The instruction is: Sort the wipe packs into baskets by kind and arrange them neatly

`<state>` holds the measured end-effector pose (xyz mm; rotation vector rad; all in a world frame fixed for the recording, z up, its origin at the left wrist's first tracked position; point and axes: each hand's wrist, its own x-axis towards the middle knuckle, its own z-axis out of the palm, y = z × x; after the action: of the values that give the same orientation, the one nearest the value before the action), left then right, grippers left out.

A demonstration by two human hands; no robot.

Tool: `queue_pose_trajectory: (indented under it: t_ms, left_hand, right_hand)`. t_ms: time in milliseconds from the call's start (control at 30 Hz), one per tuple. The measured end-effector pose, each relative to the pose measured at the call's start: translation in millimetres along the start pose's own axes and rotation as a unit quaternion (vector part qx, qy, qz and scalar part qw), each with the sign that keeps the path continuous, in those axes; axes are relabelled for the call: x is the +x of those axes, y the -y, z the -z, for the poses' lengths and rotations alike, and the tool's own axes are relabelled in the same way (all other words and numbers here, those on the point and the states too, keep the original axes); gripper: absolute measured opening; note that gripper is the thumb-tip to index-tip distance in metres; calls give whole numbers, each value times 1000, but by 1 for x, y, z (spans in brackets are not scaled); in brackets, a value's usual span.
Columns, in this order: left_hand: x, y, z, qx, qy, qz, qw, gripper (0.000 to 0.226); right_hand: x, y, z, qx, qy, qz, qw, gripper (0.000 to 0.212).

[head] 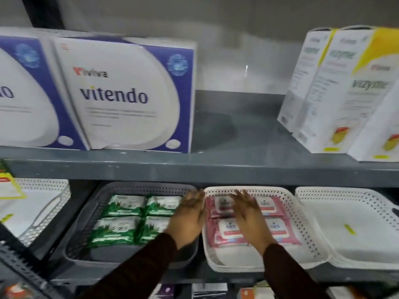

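A grey perforated basket [86,251] on the lower shelf holds several green wipe packs [121,219] laid flat in rows. Beside it on the right, a white perforated basket [237,264] holds several pink wipe packs [274,227], also in rows. My left hand [189,221] hovers flat over the right side of the grey basket, fingers apart, holding nothing. My right hand [250,216] lies flat over the pink packs in the white basket, fingers spread; whether it touches them I cannot tell. Dark sleeves cover both forearms.
Another white basket [345,225] stands at the far right, and one more [43,203] at the left. The grey shelf edge [194,169] hangs just above the baskets. The upper shelf carries blue-and-white "vitendo" boxes [125,93] and yellow-and-white boxes [336,91].
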<state>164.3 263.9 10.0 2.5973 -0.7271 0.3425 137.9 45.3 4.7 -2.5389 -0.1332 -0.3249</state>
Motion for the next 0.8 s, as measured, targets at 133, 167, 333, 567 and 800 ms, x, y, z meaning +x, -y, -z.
queue_pose_trajectory:
  t_ms: [133, 167, 333, 567, 800]
  left_hand:
    - [25, -69, -44, 61, 52, 2, 997, 64]
    - [31, -77, -57, 81, 70, 28, 994, 63]
    - [44, -81, -93, 148, 130, 77, 977, 61]
    - [47, -83, -100, 136, 131, 37, 981, 63]
    - [43, -97, -98, 162, 85, 62, 981, 60]
  right_hand:
    - [-4, -94, 31, -133, 58, -80, 986, 78]
    - [-3, -109, 36, -142, 77, -88, 983, 80]
    - [3, -138, 36, -191, 152, -50, 969, 92]
    - [2, -137, 40, -170, 177, -45, 968, 63]
    - [0, -144, 37, -209, 115, -14, 971, 88]
